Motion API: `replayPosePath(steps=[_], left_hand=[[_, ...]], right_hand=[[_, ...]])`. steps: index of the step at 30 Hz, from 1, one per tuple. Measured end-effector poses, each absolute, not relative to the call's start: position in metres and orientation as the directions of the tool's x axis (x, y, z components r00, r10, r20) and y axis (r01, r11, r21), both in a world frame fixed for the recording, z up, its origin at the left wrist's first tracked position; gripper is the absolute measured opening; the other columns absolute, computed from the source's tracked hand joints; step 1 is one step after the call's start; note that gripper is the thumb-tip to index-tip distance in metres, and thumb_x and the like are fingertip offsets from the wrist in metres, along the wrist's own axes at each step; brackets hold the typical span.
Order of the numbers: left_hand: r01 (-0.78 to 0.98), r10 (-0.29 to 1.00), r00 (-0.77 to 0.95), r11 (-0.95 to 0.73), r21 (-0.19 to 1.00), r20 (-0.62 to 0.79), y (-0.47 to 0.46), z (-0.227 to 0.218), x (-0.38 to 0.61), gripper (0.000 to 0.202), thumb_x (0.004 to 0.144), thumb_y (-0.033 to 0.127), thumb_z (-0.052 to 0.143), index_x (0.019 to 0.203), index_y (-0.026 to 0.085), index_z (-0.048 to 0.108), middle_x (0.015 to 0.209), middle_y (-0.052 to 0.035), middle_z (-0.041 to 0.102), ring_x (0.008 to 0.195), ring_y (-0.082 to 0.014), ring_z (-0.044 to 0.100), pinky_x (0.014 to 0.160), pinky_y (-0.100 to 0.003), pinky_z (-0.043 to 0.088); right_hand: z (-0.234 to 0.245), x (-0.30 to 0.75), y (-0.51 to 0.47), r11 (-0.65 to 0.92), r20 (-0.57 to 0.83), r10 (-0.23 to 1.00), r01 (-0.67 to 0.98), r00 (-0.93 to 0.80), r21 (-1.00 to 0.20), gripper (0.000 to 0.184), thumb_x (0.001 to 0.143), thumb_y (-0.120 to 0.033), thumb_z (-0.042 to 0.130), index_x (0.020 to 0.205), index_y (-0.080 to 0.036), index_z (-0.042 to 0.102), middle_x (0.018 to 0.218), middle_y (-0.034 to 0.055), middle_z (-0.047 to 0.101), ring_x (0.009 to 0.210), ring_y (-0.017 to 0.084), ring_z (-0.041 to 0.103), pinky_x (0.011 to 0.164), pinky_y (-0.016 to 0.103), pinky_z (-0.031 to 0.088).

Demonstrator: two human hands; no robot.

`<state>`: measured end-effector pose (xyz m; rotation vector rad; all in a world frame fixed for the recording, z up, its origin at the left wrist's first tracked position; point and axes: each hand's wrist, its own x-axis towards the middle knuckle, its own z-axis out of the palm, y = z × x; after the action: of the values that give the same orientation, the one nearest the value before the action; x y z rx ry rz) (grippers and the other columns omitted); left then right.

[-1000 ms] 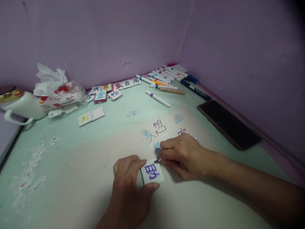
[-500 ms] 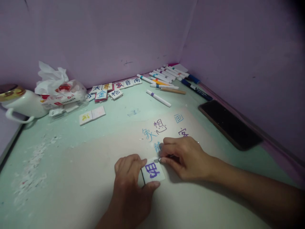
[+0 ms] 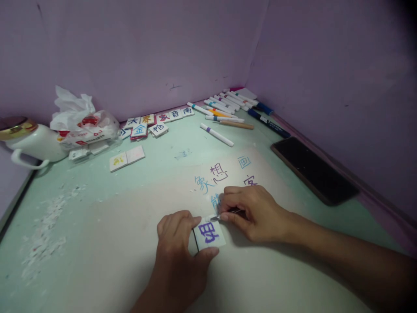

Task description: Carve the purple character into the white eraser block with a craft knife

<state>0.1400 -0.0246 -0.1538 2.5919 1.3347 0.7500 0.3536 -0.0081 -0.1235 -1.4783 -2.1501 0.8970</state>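
Observation:
A small white square block (image 3: 215, 241) with a purple character drawn on it lies on the table. My left hand (image 3: 182, 248) grips it, with the thumb at its near edge and the index finger at its far left corner. Between the thumb and fingers of my right hand (image 3: 256, 213) is a thin carving knife (image 3: 215, 218). Its metal blade points left and touches the block's far edge, just beyond the purple strokes. Most of the knife's handle is hidden inside my right hand.
Handwritten characters (image 3: 217, 172) mark the table beyond my hands. A phone (image 3: 314, 169) lies at right, several markers (image 3: 216, 134) at the back. Lettered tiles (image 3: 139, 129), two joined blocks (image 3: 127, 158), a tissue pack (image 3: 86, 130), a white mug (image 3: 42, 143) and white shavings (image 3: 48, 230) are leftward.
The knife's blade has shifted slightly along the block's far edge, and more of it shows beyond my right fingertips. My left hand keeps its grip on the block.

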Motion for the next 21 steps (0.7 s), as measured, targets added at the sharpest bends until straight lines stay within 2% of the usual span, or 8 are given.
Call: replayPosePath(steps=[4, 7, 10, 12, 14, 17, 19, 21], left_hand=[[0.729, 0.797, 0.483, -0.596, 0.337, 0.364, -0.025, -0.156, 0.139, 0.041, 0.065, 0.035, 0.073, 0.098, 0.018, 0.056, 0.096, -0.0099, 0.063, 0.089, -0.0288, 0.059, 0.074, -0.043, 0.051], [0.737, 0.812, 0.466, -0.576, 0.353, 0.352, -0.026, -0.156, 0.139, 0.042, 0.066, 0.034, 0.073, 0.101, 0.019, 0.057, 0.099, -0.0098, 0.063, 0.092, -0.0284, 0.059, 0.075, -0.043, 0.051], [0.752, 0.846, 0.413, -0.525, 0.399, 0.336, -0.027, -0.154, 0.138, 0.042, 0.067, 0.033, 0.074, 0.103, 0.019, 0.057, 0.101, -0.0090, 0.062, 0.092, -0.0265, 0.060, 0.075, -0.039, 0.053], [0.750, 0.857, 0.391, -0.509, 0.424, 0.337, -0.028, -0.151, 0.137, 0.041, 0.069, 0.035, 0.073, 0.104, 0.020, 0.057, 0.101, -0.0080, 0.061, 0.090, -0.0248, 0.060, 0.073, -0.037, 0.053], [0.740, 0.845, 0.389, -0.523, 0.423, 0.367, -0.028, -0.147, 0.137, 0.040, 0.071, 0.039, 0.070, 0.104, 0.020, 0.057, 0.100, -0.0076, 0.059, 0.088, -0.0234, 0.060, 0.072, -0.036, 0.054], [0.721, 0.821, 0.396, -0.555, 0.415, 0.410, -0.028, -0.145, 0.139, 0.037, 0.075, 0.040, 0.067, 0.104, 0.019, 0.056, 0.099, -0.0078, 0.058, 0.087, -0.0224, 0.059, 0.070, -0.035, 0.054], [0.714, 0.823, 0.390, -0.554, 0.429, 0.413, -0.028, -0.145, 0.141, 0.037, 0.074, 0.038, 0.068, 0.103, 0.019, 0.056, 0.100, -0.0083, 0.058, 0.089, -0.0232, 0.059, 0.072, -0.036, 0.053], [0.724, 0.839, 0.365, -0.529, 0.443, 0.405, -0.027, -0.145, 0.142, 0.037, 0.072, 0.036, 0.068, 0.102, 0.018, 0.056, 0.103, -0.0099, 0.057, 0.093, -0.0246, 0.058, 0.074, -0.037, 0.053]], right_hand=[[-0.126, 0.356, -0.007, 0.225, -0.036, 0.933, 0.660, -0.357, -0.717, 0.011, 0.077, -0.020, 0.056, 0.071, -0.017, 0.065, 0.067, 0.0000, 0.058, 0.057, 0.011, 0.046, 0.055, 0.024, 0.033], [-0.128, 0.357, -0.007, 0.145, -0.016, 0.966, 0.589, -0.258, -0.795, 0.015, 0.079, -0.023, 0.054, 0.072, -0.016, 0.065, 0.068, 0.0022, 0.059, 0.061, 0.013, 0.050, 0.057, 0.026, 0.036], [-0.126, 0.355, -0.008, -0.062, -0.121, 0.984, 0.388, -0.128, -0.920, 0.020, 0.078, -0.034, 0.057, 0.073, -0.015, 0.062, 0.064, 0.0015, 0.058, 0.059, 0.013, 0.049, 0.053, 0.025, 0.037], [-0.122, 0.351, -0.010, -0.197, -0.226, 0.966, 0.209, -0.125, -0.958, 0.024, 0.071, -0.037, 0.065, 0.079, -0.016, 0.061, 0.064, 0.0005, 0.058, 0.058, 0.012, 0.049, 0.051, 0.024, 0.037], [-0.119, 0.348, -0.011, -0.325, -0.334, 0.924, 0.078, -0.184, -0.942, 0.028, 0.063, -0.035, 0.070, 0.081, -0.016, 0.061, 0.063, -0.0013, 0.057, 0.054, 0.010, 0.048, 0.048, 0.022, 0.036], [-0.116, 0.343, -0.014, -0.515, -0.498, 0.815, 0.026, -0.296, -0.857, 0.024, 0.061, -0.034, 0.071, 0.069, -0.016, 0.057, 0.048, -0.0070, 0.046, 0.041, 0.005, 0.036, 0.040, 0.019, 0.028], [-0.117, 0.340, -0.015, -0.574, -0.552, 0.778, 0.019, -0.300, -0.819, 0.024, 0.060, -0.033, 0.072, 0.065, -0.017, 0.055, 0.042, -0.0093, 0.041, 0.037, 0.004, 0.031, 0.037, 0.019, 0.024], [-0.118, 0.338, -0.017, -0.569, -0.556, 0.797, 0.016, -0.237, -0.822, 0.024, 0.058, -0.032, 0.073, 0.065, -0.017, 0.055, 0.044, -0.0084, 0.044, 0.038, 0.005, 0.033, 0.037, 0.019, 0.024]])
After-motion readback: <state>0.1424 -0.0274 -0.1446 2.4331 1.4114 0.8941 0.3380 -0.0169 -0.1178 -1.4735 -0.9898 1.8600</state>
